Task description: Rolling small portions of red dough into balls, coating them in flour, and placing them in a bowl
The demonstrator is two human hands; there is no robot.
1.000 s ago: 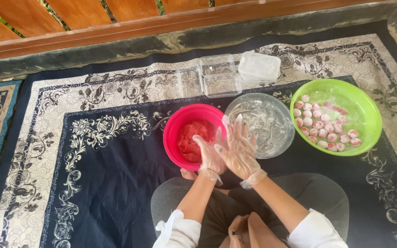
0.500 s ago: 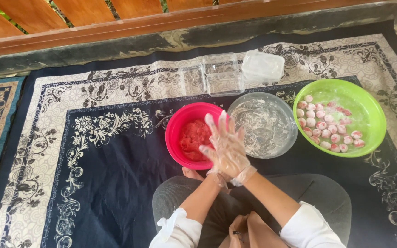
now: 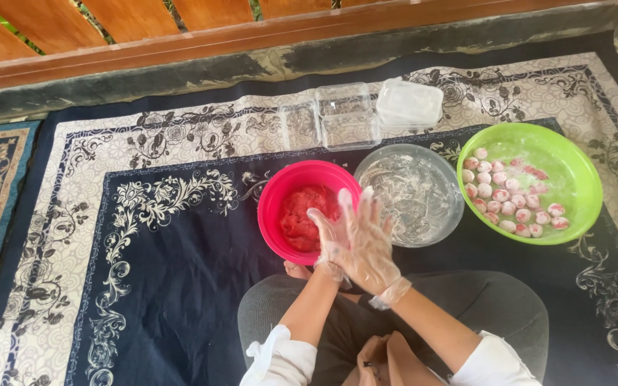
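Both my hands wear thin clear plastic gloves and are pressed palm to palm just in front of my knees. My right hand (image 3: 368, 246) lies on top with its fingers stretched out. Under it, my left hand (image 3: 323, 227) shows only its fingers and thumb side. Whatever may lie between the palms is hidden. The hands hover over the near right rim of a pink bowl (image 3: 272, 207) that holds red dough (image 3: 298, 223). To the right stands a clear bowl (image 3: 423, 191) dusted with white flour.
A green bowl (image 3: 582, 175) at the right holds several pink-and-white floured balls (image 3: 509, 201). Clear plastic boxes (image 3: 337, 118) and a lid (image 3: 409, 104) lie behind the bowls. Everything rests on a dark patterned rug (image 3: 151, 271). A concrete ledge (image 3: 180, 75) and a wooden wall run along the back.
My hands were side by side a second ago. They have come together, and the right palm now lies over the left.
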